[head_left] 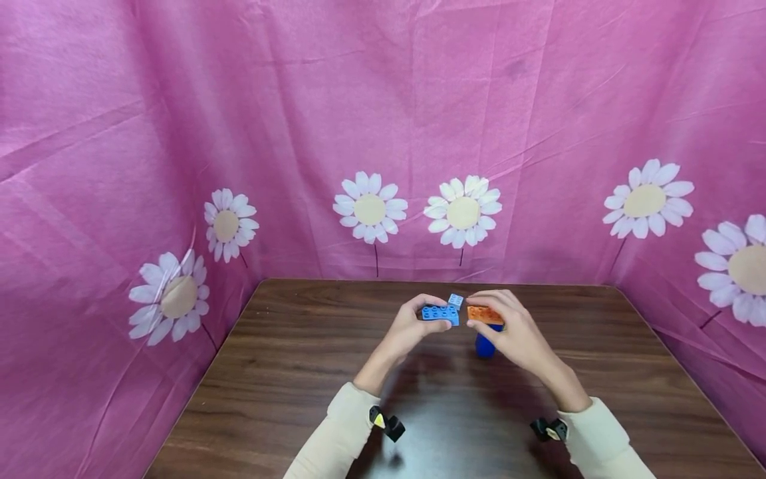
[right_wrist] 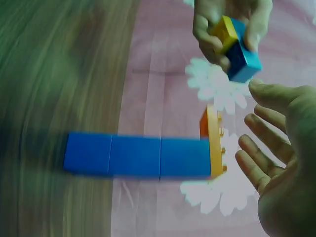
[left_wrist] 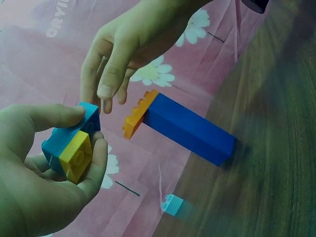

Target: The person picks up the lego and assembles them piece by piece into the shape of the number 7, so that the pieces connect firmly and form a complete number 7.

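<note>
My left hand (head_left: 407,330) pinches a blue toy building brick (head_left: 439,314) between thumb and fingers, studs up. Under that brick a yellow brick (left_wrist: 77,155) is attached, seen in both wrist views. Upright on the table stands a tower of several dark blue bricks (right_wrist: 136,155), capped by a long orange brick (head_left: 483,314) that overhangs it. My right hand (head_left: 519,330) is beside the orange brick with fingers spread and relaxed, nothing in its grasp. In the right wrist view its thumb tip is near the end of the held blue brick.
A small light blue brick (head_left: 456,301) lies on the wooden table (head_left: 287,372) beyond the hands. Pink cloth (head_left: 383,120) printed with white daisies hangs along the back and both sides. Each wrist wears a small black camera (head_left: 387,424).
</note>
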Demonstrator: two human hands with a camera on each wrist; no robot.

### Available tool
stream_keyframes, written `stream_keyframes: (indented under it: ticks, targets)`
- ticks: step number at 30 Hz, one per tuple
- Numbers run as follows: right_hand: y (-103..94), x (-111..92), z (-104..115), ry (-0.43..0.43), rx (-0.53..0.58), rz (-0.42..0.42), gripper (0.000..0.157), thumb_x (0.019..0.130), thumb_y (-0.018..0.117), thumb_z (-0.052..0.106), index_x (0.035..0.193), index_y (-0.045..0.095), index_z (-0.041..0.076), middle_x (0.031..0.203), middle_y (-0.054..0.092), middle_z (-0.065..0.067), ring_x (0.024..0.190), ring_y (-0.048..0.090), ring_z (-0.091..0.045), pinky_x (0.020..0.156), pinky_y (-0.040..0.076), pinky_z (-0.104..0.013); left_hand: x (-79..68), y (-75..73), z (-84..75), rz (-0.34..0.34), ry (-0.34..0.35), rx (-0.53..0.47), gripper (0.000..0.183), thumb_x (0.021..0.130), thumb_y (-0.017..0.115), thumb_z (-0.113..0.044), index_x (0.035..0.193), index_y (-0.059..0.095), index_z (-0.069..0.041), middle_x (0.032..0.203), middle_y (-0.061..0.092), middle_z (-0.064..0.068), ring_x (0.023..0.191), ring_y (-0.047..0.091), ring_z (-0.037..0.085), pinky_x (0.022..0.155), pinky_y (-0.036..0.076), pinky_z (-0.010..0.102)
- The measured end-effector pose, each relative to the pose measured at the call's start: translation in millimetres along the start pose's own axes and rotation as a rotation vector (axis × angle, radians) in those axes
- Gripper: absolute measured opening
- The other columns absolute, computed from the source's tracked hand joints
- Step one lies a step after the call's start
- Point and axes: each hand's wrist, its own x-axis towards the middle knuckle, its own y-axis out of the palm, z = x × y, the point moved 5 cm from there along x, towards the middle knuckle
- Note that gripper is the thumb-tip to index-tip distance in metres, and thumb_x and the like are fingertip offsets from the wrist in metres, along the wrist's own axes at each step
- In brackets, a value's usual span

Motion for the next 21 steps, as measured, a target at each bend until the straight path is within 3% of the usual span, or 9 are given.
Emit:
stream_keyframes:
  ticks: [4, 6, 8, 11, 16, 21]
  targets:
    - [-7.8, -5, -17, 0.027, -0.024, -0.007, 0.041, 0.087, 0.087, 0.006, 0.126, 0.075, 0.011, 0.130, 0.072, -0.008, 0.124, 0.060, -0.030, 0.106, 0.049, -0.041, 7.9, 6.8, -0.8, -0.022, 0.014, 0.006, 0.037, 0.086, 0.084, -0.003, 0.121, 0.074, -0.008, 0.120, 0.069, 0.007, 0.092, 0.065, 0.014, 0.078, 0.057, 0.025]
    - [-7.9, -8, -27, 0.075, -0.018, 0.027, 0.042, 0.090, 0.085, 0.007, 0.129, 0.073, 0.009, 0.132, 0.071, -0.012, 0.125, 0.061, -0.035, 0.104, 0.052, -0.055, 12.3, 11.0, -2.5, -0.021, 0.027, 0.011, 0.036, 0.086, 0.083, -0.002, 0.120, 0.073, -0.008, 0.121, 0.069, 0.008, 0.093, 0.065, 0.013, 0.078, 0.057, 0.023]
    - [-5.5, -13, -36, 0.133, -0.014, 0.076, 0.042, 0.093, 0.083, 0.010, 0.133, 0.071, 0.008, 0.133, 0.071, -0.015, 0.123, 0.063, -0.038, 0.100, 0.054, -0.063, 16.6, 15.7, -3.6, -0.018, 0.039, 0.016, 0.035, 0.087, 0.083, -0.002, 0.120, 0.073, -0.008, 0.120, 0.070, 0.008, 0.092, 0.065, 0.013, 0.079, 0.057, 0.022]
    - [-0.6, -19, -47, 0.196, -0.015, 0.120, 0.041, 0.095, 0.082, 0.015, 0.134, 0.071, 0.008, 0.128, 0.074, -0.015, 0.113, 0.070, -0.035, 0.093, 0.060, -0.054, 22.8, 23.1, -4.5, -0.004, 0.045, 0.047, 0.033, 0.088, 0.083, -0.004, 0.119, 0.074, -0.010, 0.119, 0.070, 0.007, 0.092, 0.065, 0.012, 0.080, 0.058, 0.023]
    - [2.0, -21, -52, 0.201, -0.005, 0.079, 0.038, 0.093, 0.084, 0.012, 0.129, 0.075, 0.006, 0.119, 0.079, -0.013, 0.101, 0.073, -0.027, 0.080, 0.060, -0.028, 32.2, 32.3, -4.3, 0.018, 0.052, 0.093, 0.033, 0.088, 0.082, -0.004, 0.120, 0.074, -0.011, 0.119, 0.069, 0.005, 0.091, 0.063, 0.012, 0.079, 0.060, 0.027]
    - [3.2, -19, -52, 0.203, 0.014, 0.069, 0.038, 0.092, 0.083, 0.010, 0.128, 0.075, 0.003, 0.120, 0.079, -0.018, 0.102, 0.075, -0.031, 0.079, 0.063, -0.029, 37.7, 37.8, -0.4, 0.043, 0.060, 0.147, 0.033, 0.089, 0.083, -0.004, 0.120, 0.075, -0.012, 0.120, 0.069, 0.005, 0.091, 0.063, 0.012, 0.078, 0.058, 0.022]
